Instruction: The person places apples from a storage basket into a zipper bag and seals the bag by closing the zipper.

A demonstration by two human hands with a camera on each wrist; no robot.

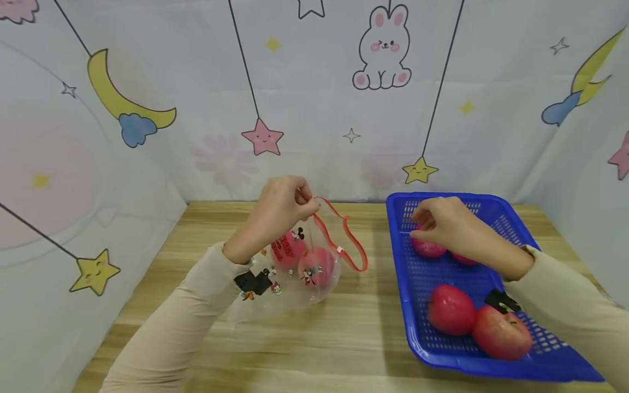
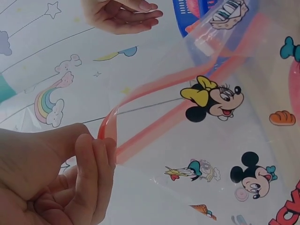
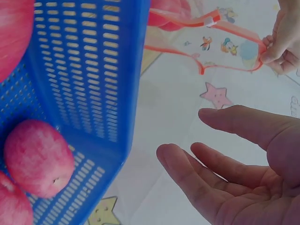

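Soft, even light brightens the head view; the blue basket (image 1: pixel 404 295) casts a faint shadow leftward across the table (image 1: pixel 354 338). Both wrist views look dimmer and hazier, the right hand (image 3: pixel 246 190) shaded at lower right.

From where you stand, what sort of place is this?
Probably a screened-off work booth: white cartoon-printed sheets stand on three sides of a wood-grain table, which bears a blue perforated basket of apples.
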